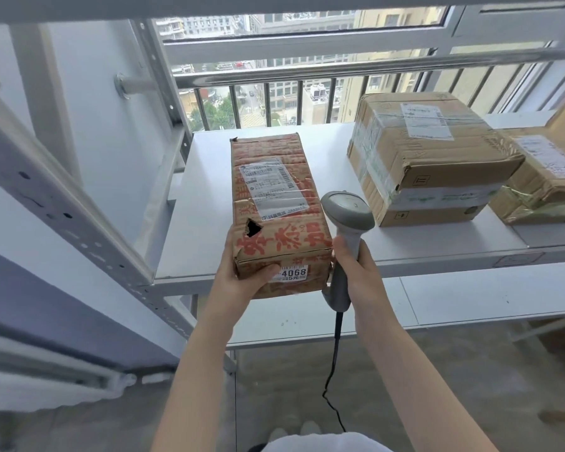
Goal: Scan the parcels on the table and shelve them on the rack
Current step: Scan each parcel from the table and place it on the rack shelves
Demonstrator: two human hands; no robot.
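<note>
On the white shelf (203, 190) the box (274, 203) overhangs the edge — left hand (242, 275) gripping it, right hand (356, 265) gripping the scanner (346, 216) — so an early release could drop it.

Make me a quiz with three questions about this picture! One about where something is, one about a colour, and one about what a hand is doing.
1. Where is the scanner?
A) left of the red-lettered box
B) right of it
C) on top of it

2. What colour are that box's big letters?
A) red
B) blue
C) green

3. What is the left hand doing?
A) hanging empty
B) gripping the box's near end
C) touching the window

Answers:
1 B: the right hand holds the scanner by the box's right edge.
2 A: red characters cover the brown cardboard.
3 B: its thumb lies on the near face beside the 4068 sticker, with the hand round the corner.
</note>
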